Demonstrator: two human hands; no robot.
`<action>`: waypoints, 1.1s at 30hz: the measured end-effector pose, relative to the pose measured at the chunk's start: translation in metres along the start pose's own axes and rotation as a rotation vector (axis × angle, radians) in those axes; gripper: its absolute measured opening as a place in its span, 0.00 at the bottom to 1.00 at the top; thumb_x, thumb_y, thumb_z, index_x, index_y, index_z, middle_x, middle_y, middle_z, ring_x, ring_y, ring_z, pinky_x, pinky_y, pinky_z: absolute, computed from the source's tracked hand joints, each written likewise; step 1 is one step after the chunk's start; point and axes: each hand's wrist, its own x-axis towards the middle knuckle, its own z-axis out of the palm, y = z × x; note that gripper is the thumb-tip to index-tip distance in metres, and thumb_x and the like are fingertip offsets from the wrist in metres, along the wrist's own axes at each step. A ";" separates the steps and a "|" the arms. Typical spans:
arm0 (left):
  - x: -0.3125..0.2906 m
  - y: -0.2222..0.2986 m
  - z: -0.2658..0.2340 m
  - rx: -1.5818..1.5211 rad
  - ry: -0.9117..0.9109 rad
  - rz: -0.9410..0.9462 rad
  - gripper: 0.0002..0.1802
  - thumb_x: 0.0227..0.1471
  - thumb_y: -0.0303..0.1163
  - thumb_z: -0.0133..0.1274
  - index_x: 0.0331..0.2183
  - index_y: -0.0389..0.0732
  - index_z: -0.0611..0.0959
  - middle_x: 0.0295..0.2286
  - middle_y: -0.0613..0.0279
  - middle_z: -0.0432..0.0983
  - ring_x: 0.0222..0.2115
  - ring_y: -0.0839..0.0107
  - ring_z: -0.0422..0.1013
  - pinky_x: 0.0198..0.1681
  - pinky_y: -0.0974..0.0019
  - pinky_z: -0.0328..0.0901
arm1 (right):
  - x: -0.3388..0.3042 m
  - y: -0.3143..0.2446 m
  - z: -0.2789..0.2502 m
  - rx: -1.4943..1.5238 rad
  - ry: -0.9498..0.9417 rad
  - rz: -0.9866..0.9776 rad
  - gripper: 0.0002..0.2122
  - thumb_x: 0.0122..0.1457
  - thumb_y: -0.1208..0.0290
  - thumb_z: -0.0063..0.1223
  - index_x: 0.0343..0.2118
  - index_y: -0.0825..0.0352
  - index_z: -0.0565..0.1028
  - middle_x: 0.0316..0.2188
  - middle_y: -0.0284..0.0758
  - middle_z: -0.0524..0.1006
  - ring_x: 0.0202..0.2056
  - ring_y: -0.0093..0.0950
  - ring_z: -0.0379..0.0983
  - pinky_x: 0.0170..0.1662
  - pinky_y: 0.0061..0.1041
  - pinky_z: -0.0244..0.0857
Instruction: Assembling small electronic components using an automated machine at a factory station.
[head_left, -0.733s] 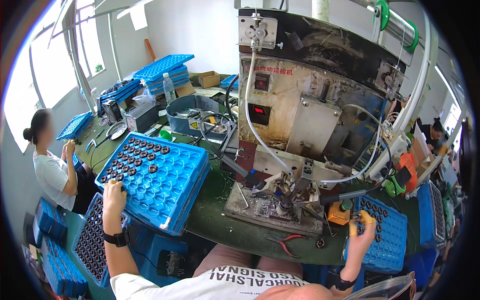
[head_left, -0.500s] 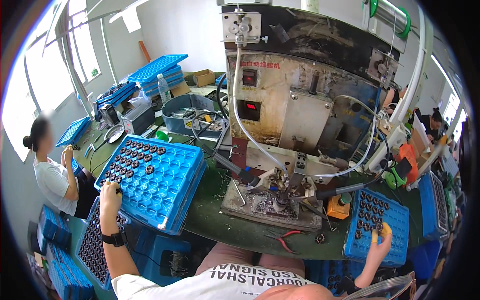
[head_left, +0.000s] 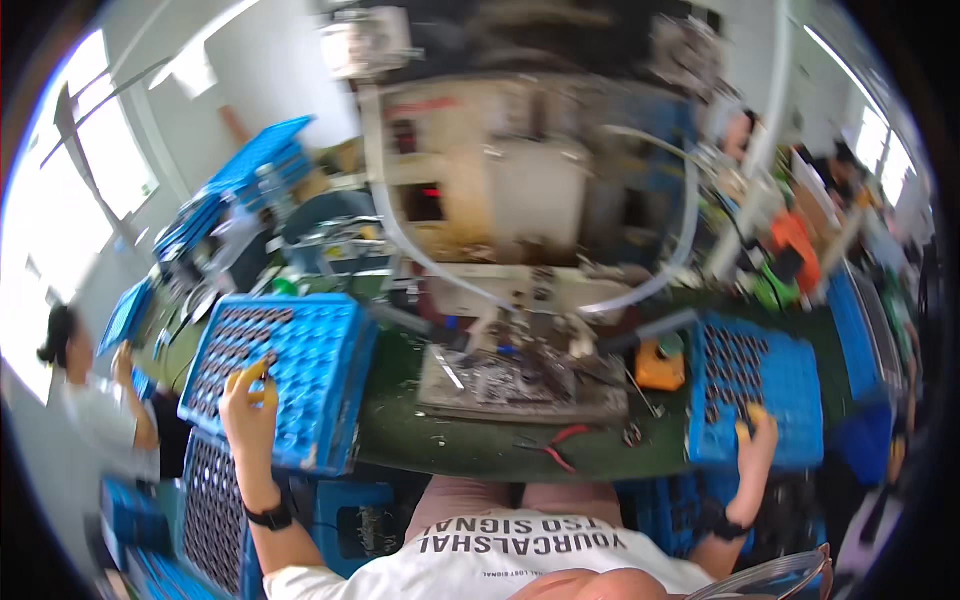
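Observation:
My left hand (head_left: 250,405), with yellow finger covers, is over the tilted blue tray (head_left: 310,440) on the left. Its fingers close round a small dark ring-shaped coil (head_left: 269,361), partly blurred. Rows of similar coils fill the far and left cells of that tray. On the right, my right hand (head_left: 757,445) hangs above the near edge of a second blue tray (head_left: 795,400). Its yellow-covered fingertips sit beside the near row of dark coils (head_left: 733,365); motion blur hides whether a coil is between them.
A soldering machine (head_left: 530,190) stands at the centre behind a dirty metal base (head_left: 520,400). Red-handled pliers (head_left: 560,447), a loose coil (head_left: 631,434) and an orange container (head_left: 661,365) lie near the right tray. Another person (head_left: 100,400) is at the far left.
My left hand has moved from the left tray's left edge inward to a coil standing apart. My right hand stays at the right tray. The whole view has shifted and blurred.

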 end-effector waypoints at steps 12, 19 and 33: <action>-0.022 0.022 0.048 -0.390 -0.214 -0.148 0.23 0.51 0.19 0.57 0.51 0.38 0.78 0.45 0.62 0.71 0.36 0.76 0.69 0.34 0.77 0.68 | 0.007 -0.031 -0.004 0.059 0.006 0.101 0.16 0.50 0.74 0.63 0.44 0.65 0.76 0.41 0.43 0.76 0.45 0.40 0.72 0.49 0.33 0.65; -0.034 0.022 0.037 -0.289 -0.152 -0.127 0.23 0.50 0.21 0.59 0.50 0.38 0.78 0.40 0.62 0.74 0.34 0.75 0.71 0.39 0.71 0.69 | 0.007 -0.040 -0.008 -0.134 -0.086 0.048 0.20 0.47 0.61 0.66 0.47 0.44 0.79 0.41 0.38 0.74 0.44 0.40 0.69 0.48 0.37 0.64; -0.031 0.047 0.037 -0.310 -0.117 -0.064 0.23 0.43 0.19 0.64 0.45 0.38 0.82 0.41 0.62 0.71 0.36 0.75 0.72 0.36 0.76 0.70 | 0.006 -0.049 0.005 -0.195 -0.118 0.155 0.16 0.53 0.61 0.63 0.45 0.56 0.79 0.40 0.37 0.77 0.47 0.38 0.69 0.53 0.35 0.59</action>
